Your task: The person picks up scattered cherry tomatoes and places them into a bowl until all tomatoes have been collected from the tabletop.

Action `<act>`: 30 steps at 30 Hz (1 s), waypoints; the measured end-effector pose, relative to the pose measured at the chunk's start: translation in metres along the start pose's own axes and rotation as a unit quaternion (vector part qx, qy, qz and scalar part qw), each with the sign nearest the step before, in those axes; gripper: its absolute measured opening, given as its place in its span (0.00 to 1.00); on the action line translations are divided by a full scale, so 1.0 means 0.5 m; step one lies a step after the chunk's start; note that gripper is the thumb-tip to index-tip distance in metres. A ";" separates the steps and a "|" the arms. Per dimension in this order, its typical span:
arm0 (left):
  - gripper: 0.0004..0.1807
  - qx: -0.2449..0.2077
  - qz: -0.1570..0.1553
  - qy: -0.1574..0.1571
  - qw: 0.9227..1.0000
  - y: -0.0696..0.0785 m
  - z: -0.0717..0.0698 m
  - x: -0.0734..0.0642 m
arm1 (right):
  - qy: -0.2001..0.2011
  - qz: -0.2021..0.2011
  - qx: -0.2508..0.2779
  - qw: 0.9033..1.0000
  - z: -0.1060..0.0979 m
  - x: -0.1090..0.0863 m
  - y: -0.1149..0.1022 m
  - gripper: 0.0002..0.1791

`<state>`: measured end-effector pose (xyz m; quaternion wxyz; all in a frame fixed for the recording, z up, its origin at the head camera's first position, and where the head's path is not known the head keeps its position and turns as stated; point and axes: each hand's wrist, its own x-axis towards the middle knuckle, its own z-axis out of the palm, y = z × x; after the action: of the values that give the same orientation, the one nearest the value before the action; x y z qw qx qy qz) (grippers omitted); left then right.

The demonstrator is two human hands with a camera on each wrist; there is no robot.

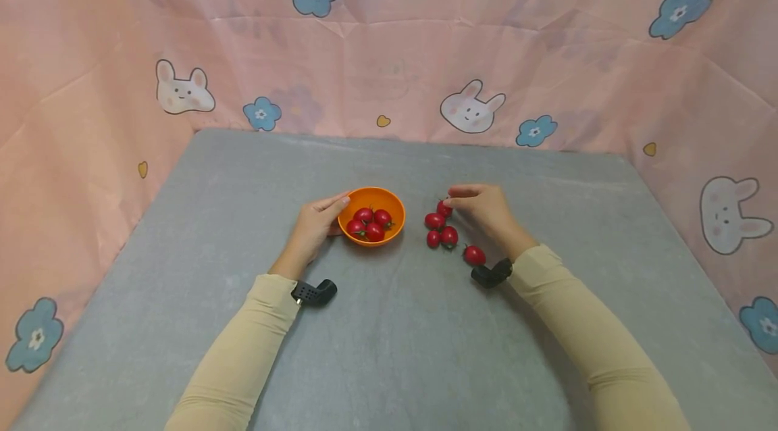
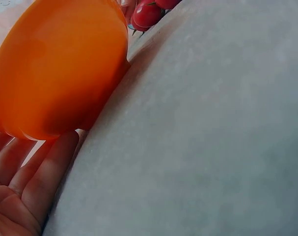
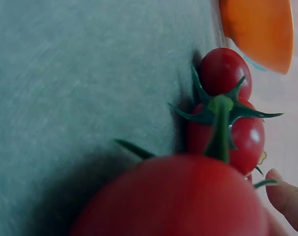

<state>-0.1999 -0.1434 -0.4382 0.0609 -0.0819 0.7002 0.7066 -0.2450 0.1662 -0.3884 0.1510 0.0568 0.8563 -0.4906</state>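
An orange bowl (image 1: 392, 234) with several red cherry tomatoes (image 1: 375, 232) in it stands on the table. My left hand (image 1: 313, 228) holds the bowl at its left side, thumb at the rim; in the left wrist view, the fingers (image 2: 50, 167) lie against the bowl's lower side. To the right of the bowl lies a loose group of cherry tomatoes (image 1: 434, 221). My right hand (image 1: 486, 209) is over the far end of this group, thumb and forefinger at the farthest cherry tomato (image 1: 444, 209). The right wrist view hides any contact there.
One cherry tomato (image 1: 474, 255) lies nearer me, close to the right wrist; it looms large in the right wrist view. A grey table (image 1: 389, 350) spreads beneath everything. A pink patterned curtain (image 1: 377, 46) hangs behind the table and along its sides. Each wrist wears a black camera (image 1: 314, 292).
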 end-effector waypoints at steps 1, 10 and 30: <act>0.23 -0.001 0.000 -0.001 1.000 0.000 0.000 0.000 | -0.001 0.002 -0.004 1.000 0.001 0.001 0.000 0.26; 0.24 0.000 0.006 -0.004 1.000 0.002 -0.001 -0.001 | -0.008 0.011 -0.033 0.999 0.007 0.006 0.001 0.27; 0.24 -0.004 0.013 -0.010 1.000 -0.003 -0.001 0.001 | -0.027 0.029 0.032 0.999 0.017 0.011 0.004 0.27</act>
<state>-0.2001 -0.1439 -0.4398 0.0583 -0.0659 0.6979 0.7107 -0.2480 0.1594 -0.3957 0.1861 0.0733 0.8339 -0.5143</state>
